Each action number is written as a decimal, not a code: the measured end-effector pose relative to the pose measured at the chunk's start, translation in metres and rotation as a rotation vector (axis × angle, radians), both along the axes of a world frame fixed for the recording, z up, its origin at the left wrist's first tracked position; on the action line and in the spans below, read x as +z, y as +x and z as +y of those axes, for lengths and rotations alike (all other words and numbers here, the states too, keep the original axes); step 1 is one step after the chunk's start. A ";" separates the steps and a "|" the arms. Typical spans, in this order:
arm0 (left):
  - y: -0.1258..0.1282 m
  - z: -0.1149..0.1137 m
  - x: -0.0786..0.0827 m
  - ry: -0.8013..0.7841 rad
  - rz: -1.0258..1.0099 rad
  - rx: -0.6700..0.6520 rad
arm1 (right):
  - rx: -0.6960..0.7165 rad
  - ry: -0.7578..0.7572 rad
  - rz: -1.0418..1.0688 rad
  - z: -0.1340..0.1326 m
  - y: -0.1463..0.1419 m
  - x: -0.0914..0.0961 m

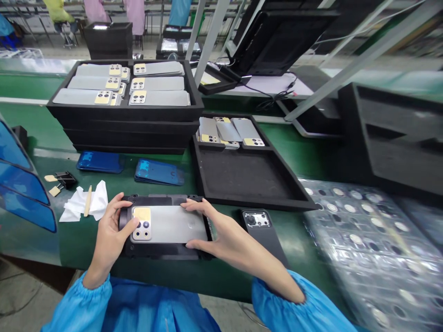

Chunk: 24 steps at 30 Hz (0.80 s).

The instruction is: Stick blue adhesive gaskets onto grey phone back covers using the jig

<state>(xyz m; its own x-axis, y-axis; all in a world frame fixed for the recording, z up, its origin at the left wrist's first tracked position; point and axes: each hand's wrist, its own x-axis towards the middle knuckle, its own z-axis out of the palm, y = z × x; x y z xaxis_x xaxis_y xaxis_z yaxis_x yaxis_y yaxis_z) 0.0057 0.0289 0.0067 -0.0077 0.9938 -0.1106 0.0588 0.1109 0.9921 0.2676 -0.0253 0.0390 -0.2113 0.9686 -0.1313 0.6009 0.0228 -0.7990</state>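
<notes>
A silver phone back cover (173,223) with a camera block at its left end lies in a black fixture (155,251) at the table's front. My left hand (112,235) grips the left end, its thumb on the camera block and its fingers at the fixture's far edge. My right hand (218,228) spans the cover's right end, thumb on the near edge and fingers on the far edge. Just right of the fixture rests a dark phone-shaped piece (265,233) with a camera cutout plate.
Stacked black trays (128,113) hold silver covers at the back left. A black tray (238,173) has several covers in its far part. Blue film sheets (159,173), a white tissue (98,198) with a stick, and a binder clip (65,180) lie left; clear blister sheets (374,249) lie right.
</notes>
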 end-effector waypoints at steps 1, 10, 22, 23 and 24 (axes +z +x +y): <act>-0.001 0.000 0.000 -0.003 0.010 -0.011 | 0.000 -0.002 -0.001 0.000 0.000 0.000; -0.008 0.002 -0.003 -0.002 0.086 -0.092 | 0.054 0.039 -0.070 -0.002 -0.001 0.000; -0.005 0.004 0.002 0.028 0.109 -0.063 | -0.110 0.579 -0.585 -0.036 -0.027 -0.053; -0.005 0.004 0.002 0.023 0.108 -0.063 | -0.175 0.606 -0.608 -0.039 -0.029 -0.054; -0.005 0.004 0.003 0.019 0.109 -0.065 | -0.237 0.615 -0.626 -0.041 -0.031 -0.053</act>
<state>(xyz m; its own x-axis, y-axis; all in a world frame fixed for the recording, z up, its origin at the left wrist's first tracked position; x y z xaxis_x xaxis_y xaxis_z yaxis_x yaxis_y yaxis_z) 0.0010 0.0331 0.0098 0.0456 0.9946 -0.0937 0.1725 0.0846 0.9814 0.2364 -0.0663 -0.0145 -0.0618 0.9147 0.3994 0.9643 0.1580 -0.2127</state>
